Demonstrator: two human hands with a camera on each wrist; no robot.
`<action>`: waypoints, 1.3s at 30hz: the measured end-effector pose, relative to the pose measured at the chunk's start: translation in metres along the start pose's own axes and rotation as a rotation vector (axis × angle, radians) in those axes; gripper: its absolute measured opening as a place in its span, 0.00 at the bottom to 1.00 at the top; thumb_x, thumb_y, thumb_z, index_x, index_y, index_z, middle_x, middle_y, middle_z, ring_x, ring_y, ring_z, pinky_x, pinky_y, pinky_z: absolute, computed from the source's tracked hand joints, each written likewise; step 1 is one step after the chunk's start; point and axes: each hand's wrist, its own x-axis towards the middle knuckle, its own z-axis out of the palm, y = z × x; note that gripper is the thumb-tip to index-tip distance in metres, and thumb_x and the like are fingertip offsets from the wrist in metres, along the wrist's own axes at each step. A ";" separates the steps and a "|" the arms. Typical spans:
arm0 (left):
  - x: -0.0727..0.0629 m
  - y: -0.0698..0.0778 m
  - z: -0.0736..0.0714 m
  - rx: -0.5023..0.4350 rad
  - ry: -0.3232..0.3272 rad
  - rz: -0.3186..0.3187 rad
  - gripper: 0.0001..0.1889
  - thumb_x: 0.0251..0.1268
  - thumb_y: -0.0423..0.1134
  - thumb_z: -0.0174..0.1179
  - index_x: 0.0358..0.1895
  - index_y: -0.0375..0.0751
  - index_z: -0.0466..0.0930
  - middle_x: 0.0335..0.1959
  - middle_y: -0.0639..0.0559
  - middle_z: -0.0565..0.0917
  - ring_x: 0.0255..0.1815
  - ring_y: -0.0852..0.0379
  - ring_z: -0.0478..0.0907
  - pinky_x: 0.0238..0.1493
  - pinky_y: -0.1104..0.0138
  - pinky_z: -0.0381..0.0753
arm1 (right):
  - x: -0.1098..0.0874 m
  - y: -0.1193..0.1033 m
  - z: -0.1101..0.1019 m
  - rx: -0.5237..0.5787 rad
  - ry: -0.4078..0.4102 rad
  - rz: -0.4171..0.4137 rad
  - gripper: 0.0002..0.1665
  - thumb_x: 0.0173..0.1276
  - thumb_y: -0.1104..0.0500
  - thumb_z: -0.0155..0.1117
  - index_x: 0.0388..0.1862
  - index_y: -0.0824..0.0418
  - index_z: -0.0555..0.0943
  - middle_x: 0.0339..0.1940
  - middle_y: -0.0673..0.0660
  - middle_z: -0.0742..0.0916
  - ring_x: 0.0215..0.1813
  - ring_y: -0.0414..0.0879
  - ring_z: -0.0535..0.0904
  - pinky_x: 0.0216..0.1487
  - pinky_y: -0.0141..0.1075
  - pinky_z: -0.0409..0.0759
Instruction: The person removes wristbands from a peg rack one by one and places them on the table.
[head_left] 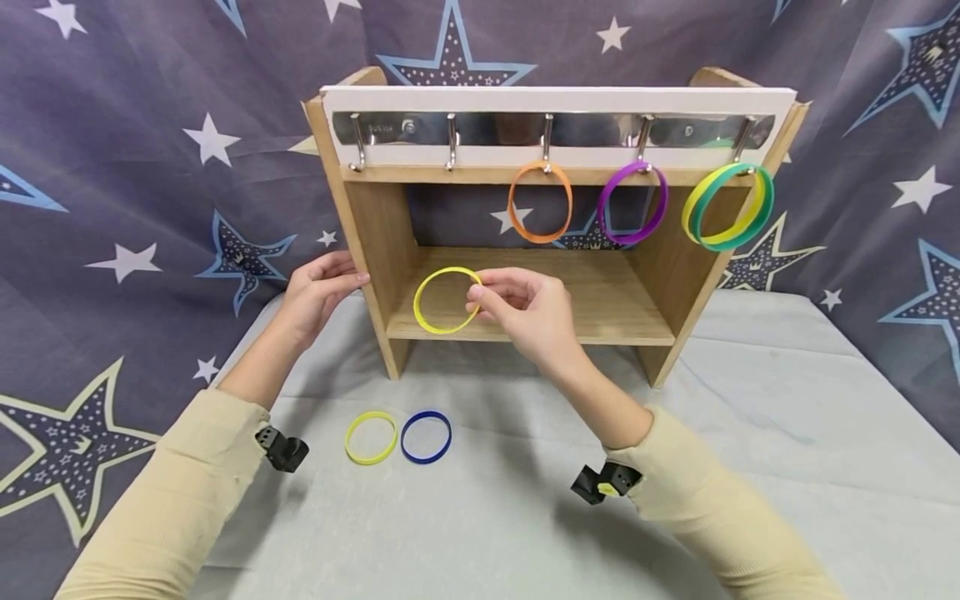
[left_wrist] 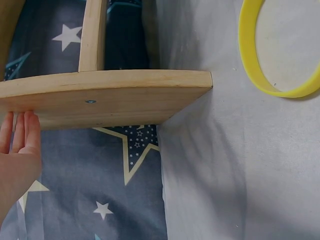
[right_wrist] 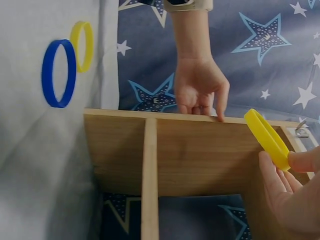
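A yellow wristband (head_left: 417, 310) is pinched between the thumb and fingers of my right hand (head_left: 536, 315), in front of the wooden rack's (head_left: 480, 340) lower shelf. My left hand (head_left: 318, 293) rests with extended fingers against the rack's left side panel; its fingertips touch the panel's outer face in the left wrist view. Along the rack's top runs a metal hook strip (head_left: 592, 130). From its hooks hang an orange wristband (head_left: 512, 218), a purple wristband (head_left: 604, 218) and, together on the rightmost hook, a yellow and a green wristband (head_left: 699, 218). The two leftmost hooks hold nothing.
On the grey-white table cloth (head_left: 480, 533), in front of the rack, lie another yellow wristband (head_left: 349, 447) and a blue wristband (head_left: 406, 446) side by side. A dark star-patterned curtain (head_left: 150, 200) hangs behind the rack and along both sides.
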 end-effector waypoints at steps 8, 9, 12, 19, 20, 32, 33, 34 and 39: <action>0.000 0.000 0.000 -0.002 -0.002 -0.002 0.12 0.62 0.24 0.56 0.41 0.45 0.81 0.37 0.58 0.86 0.42 0.66 0.81 0.49 0.78 0.80 | -0.008 0.012 -0.002 -0.015 -0.003 0.023 0.12 0.62 0.67 0.66 0.44 0.72 0.83 0.33 0.71 0.88 0.27 0.35 0.85 0.40 0.42 0.88; 0.000 0.000 0.000 -0.002 -0.003 -0.003 0.12 0.62 0.24 0.56 0.41 0.45 0.81 0.37 0.58 0.86 0.42 0.66 0.81 0.50 0.78 0.80 | -0.009 0.014 -0.003 -0.022 -0.004 0.021 0.12 0.63 0.67 0.66 0.44 0.72 0.83 0.33 0.71 0.88 0.27 0.35 0.85 0.40 0.41 0.88; 0.000 0.001 0.001 -0.001 -0.002 -0.002 0.12 0.62 0.24 0.56 0.41 0.45 0.81 0.37 0.58 0.86 0.42 0.66 0.81 0.50 0.79 0.80 | -0.013 0.018 -0.005 -0.035 -0.005 0.030 0.12 0.63 0.67 0.66 0.44 0.72 0.83 0.33 0.73 0.87 0.27 0.35 0.84 0.38 0.39 0.88; -0.001 0.001 0.001 0.010 0.000 -0.004 0.13 0.62 0.24 0.56 0.41 0.46 0.81 0.38 0.58 0.85 0.43 0.67 0.81 0.50 0.79 0.79 | -0.022 0.033 -0.011 -0.096 -0.019 0.085 0.13 0.63 0.66 0.66 0.45 0.72 0.82 0.34 0.71 0.88 0.30 0.41 0.87 0.39 0.40 0.88; -0.001 0.001 0.001 0.010 -0.001 -0.004 0.13 0.62 0.24 0.56 0.42 0.46 0.81 0.38 0.58 0.85 0.43 0.66 0.81 0.50 0.79 0.79 | -0.023 0.036 -0.012 -0.107 -0.024 0.091 0.14 0.63 0.66 0.66 0.46 0.73 0.82 0.34 0.71 0.88 0.31 0.43 0.87 0.38 0.39 0.88; 0.000 0.001 0.000 0.005 0.003 -0.007 0.12 0.62 0.25 0.57 0.43 0.46 0.80 0.38 0.58 0.85 0.44 0.66 0.81 0.51 0.79 0.79 | -0.043 0.062 -0.018 -0.300 -0.094 0.126 0.10 0.62 0.62 0.69 0.41 0.64 0.86 0.32 0.62 0.90 0.29 0.48 0.88 0.31 0.31 0.86; 0.000 0.001 0.000 0.006 0.003 -0.010 0.12 0.62 0.25 0.57 0.43 0.46 0.80 0.38 0.58 0.85 0.44 0.66 0.81 0.51 0.79 0.79 | -0.045 0.064 -0.018 -0.308 -0.100 0.138 0.09 0.62 0.62 0.69 0.41 0.63 0.86 0.32 0.61 0.90 0.30 0.49 0.88 0.31 0.31 0.86; 0.000 0.001 0.000 0.008 0.003 -0.012 0.12 0.62 0.25 0.57 0.43 0.46 0.80 0.38 0.58 0.85 0.44 0.67 0.81 0.51 0.79 0.79 | -0.047 0.066 -0.018 -0.313 -0.106 0.151 0.09 0.62 0.62 0.69 0.41 0.63 0.86 0.31 0.61 0.90 0.30 0.50 0.88 0.32 0.33 0.86; -0.001 0.001 -0.001 0.010 -0.003 -0.006 0.12 0.62 0.25 0.56 0.42 0.46 0.80 0.37 0.59 0.85 0.43 0.67 0.81 0.50 0.79 0.80 | -0.053 0.073 -0.018 -0.304 -0.130 0.215 0.08 0.61 0.63 0.69 0.39 0.64 0.86 0.28 0.62 0.90 0.32 0.57 0.87 0.35 0.44 0.87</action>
